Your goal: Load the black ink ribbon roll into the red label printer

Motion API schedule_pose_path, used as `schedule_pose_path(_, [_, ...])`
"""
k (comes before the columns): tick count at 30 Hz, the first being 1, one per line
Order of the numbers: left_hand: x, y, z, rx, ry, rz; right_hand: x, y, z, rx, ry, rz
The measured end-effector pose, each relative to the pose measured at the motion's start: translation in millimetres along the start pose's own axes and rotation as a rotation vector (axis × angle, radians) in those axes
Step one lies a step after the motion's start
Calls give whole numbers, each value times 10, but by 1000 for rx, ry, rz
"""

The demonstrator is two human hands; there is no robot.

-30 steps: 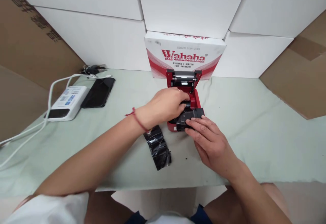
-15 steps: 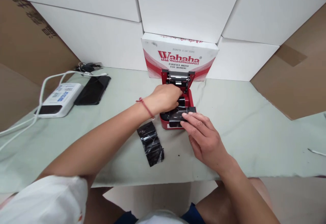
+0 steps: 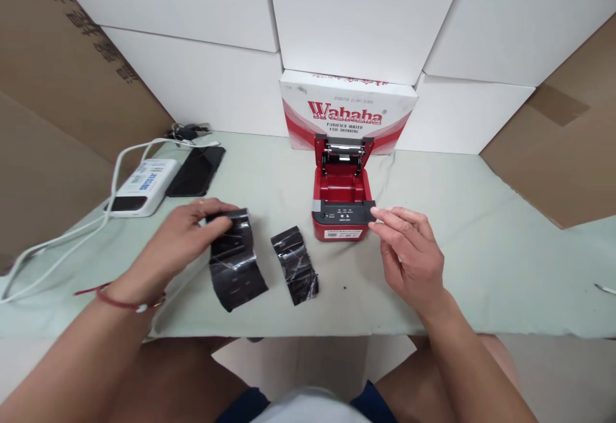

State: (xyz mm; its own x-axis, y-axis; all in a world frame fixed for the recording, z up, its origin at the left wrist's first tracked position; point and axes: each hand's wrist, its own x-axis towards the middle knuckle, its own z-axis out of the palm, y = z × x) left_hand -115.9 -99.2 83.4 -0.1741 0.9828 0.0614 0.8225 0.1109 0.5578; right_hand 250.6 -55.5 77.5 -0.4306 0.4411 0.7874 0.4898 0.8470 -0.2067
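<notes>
A small red and black label printer (image 3: 342,217) stands on the table with its lid (image 3: 344,150) tilted up and back. Its red inner bay (image 3: 341,185) holds no roll. My left hand (image 3: 192,233) is closed on a roll of black glossy labels (image 3: 235,259), whose loose end curls down toward the table, left of the printer. A shorter black label strip (image 3: 296,266) lies wrinkled between that roll and the printer. At the printer's front right corner, my right hand (image 3: 409,250) rests its fingertips on the edge, thumb apart, gripping nothing.
A white Wahaha carton (image 3: 346,112) stands right behind the raised lid. To the left lie a white power bank (image 3: 144,185) with a white cable (image 3: 115,172), a black phone (image 3: 197,171) and keys (image 3: 187,131). Brown cardboard (image 3: 553,134) borders the right side.
My left hand has come out of the printer and moved left with the black label roll, uncovering the bay and front panel. My right hand has stayed by the printer's right corner.
</notes>
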Motion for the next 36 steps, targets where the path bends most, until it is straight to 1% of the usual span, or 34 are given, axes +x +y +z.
schedule_pose_path(1, [14, -109, 59, 45, -49, 25, -6, 10, 15, 8, -8, -2])
schedule_pose_path(2, [23, -176, 123, 122, -60, 52, -12, 20, 27, 15, -17, -4])
schedule_pose_path(3, [22, -198, 187, 188, -34, 78, -16, 28, 36, 20, -23, -4])
schedule_pose_path(5, [-6, -125, 303, 233, 81, 110, -19, 39, 42, 22, -28, -4])
schedule_pose_path(6, [-28, -46, 356, 235, 137, 118, -18, 43, 39, 20, -26, -4])
schedule_pose_path(7, [-49, 44, 407, 231, 165, 132, -16, 46, 31, 16, -20, -5])
schedule_pose_path(8, [-66, 135, 460, 227, 125, 175, -12, 48, 21, 11, -14, -5])
schedule_pose_path(10, [-81, 283, 571, 243, -97, 265, -1, 55, -5, -8, 0, -4])
schedule_pose_path(11, [-78, 332, 623, 259, -181, 273, 5, 59, -20, -20, 9, -1])
schedule_pose_path(12, [-70, 367, 665, 272, -230, 266, 11, 64, -37, -33, 18, 3])
schedule_pose_path(13, [-60, 393, 689, 278, -243, 256, 16, 69, -55, -43, 31, 6])
schedule_pose_path(14, [-49, 417, 690, 266, -223, 250, 21, 74, -74, -51, 42, 11])
schedule_pose_path(16, [-30, 490, 611, 185, -113, 264, 28, 80, -114, -61, 69, 21])
schedule_pose_path(17, [-18, 548, 537, 114, -36, 277, 31, 80, -133, -65, 81, 25])
schedule_pose_path(19, [27, 714, 355, -50, 167, 296, 37, 73, -165, -72, 102, 30])
schedule_pose_path(20, [70, 816, 271, -127, 227, 304, 39, 68, -175, -73, 112, 29])
schedule_pose_path(21, [131, 925, 205, -200, 249, 326, 40, 61, -180, -71, 121, 27])
schedule_pose_path(22, [213, 1035, 165, -251, 225, 354, 41, 55, -181, -65, 127, 24])
schedule_pose_path(24, [431, 1239, 176, -183, 116, 401, 38, 47, -173, -44, 133, 17])
schedule_pose_path(25, [559, 1327, 224, -102, 23, 445, 35, 46, -167, -34, 130, 15])
schedule_pose_path(26, [689, 1402, 290, -21, -96, 486, 31, 46, -163, -25, 124, 14])
schedule_pose_path(28, [924, 1516, 446, 157, -353, 526, 20, 49, -162, -19, 106, 21])
schedule_pose_path(29, [1019, 1557, 518, 261, -432, 529, 15, 49, -166, -20, 97, 28])
schedule_pose_path(30, [1095, 1588, 576, 340, -487, 516, 10, 49, -173, -20, 92, 33])
schedule_pose_path(32, [1200, 1629, 646, 439, -543, 502, 3, 44, -191, -18, 90, 40])
schedule_pose_path(36, [1342, 1683, 680, 500, -652, 528, 6, 26, -208, -11, 76, 43])
